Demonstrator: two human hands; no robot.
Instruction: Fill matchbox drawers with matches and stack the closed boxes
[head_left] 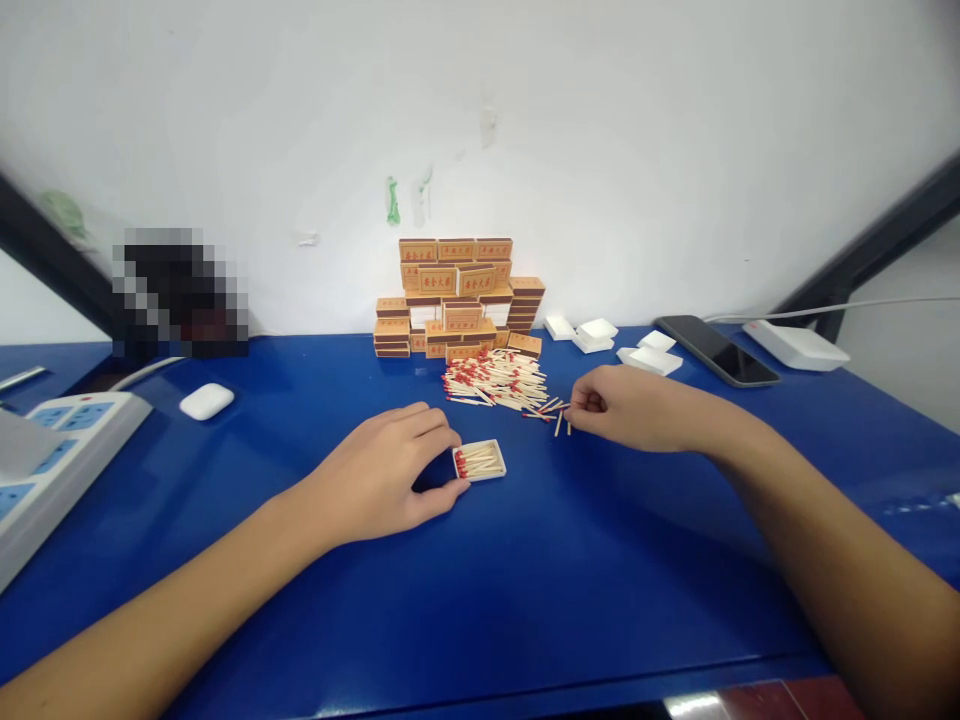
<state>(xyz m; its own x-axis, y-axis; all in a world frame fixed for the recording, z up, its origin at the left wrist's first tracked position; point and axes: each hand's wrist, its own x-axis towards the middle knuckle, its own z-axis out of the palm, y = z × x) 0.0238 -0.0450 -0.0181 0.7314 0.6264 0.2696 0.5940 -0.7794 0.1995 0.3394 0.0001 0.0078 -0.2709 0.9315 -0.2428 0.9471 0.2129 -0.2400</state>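
My left hand [394,470] grips the left end of a small white matchbox tray [504,470] between thumb and fingers. Matches [484,461] with red heads lie in the tray, heads toward that hand. At the right end of a loose heap of matches [499,378], my right hand [611,405] is pinched with its fingertips low on the table, on a match. A few stray matches [558,424] lie right beside these fingertips. Behind the heap stand stacked orange matchboxes [461,315] with brown edges.
White empty trays [596,333] lie right of the stack, near a dark phone [720,350] and a white device [796,345] with a cable. On the left are a white earbud case [207,401] and a power strip [82,450]. The blue table [480,600] meets a white wall.
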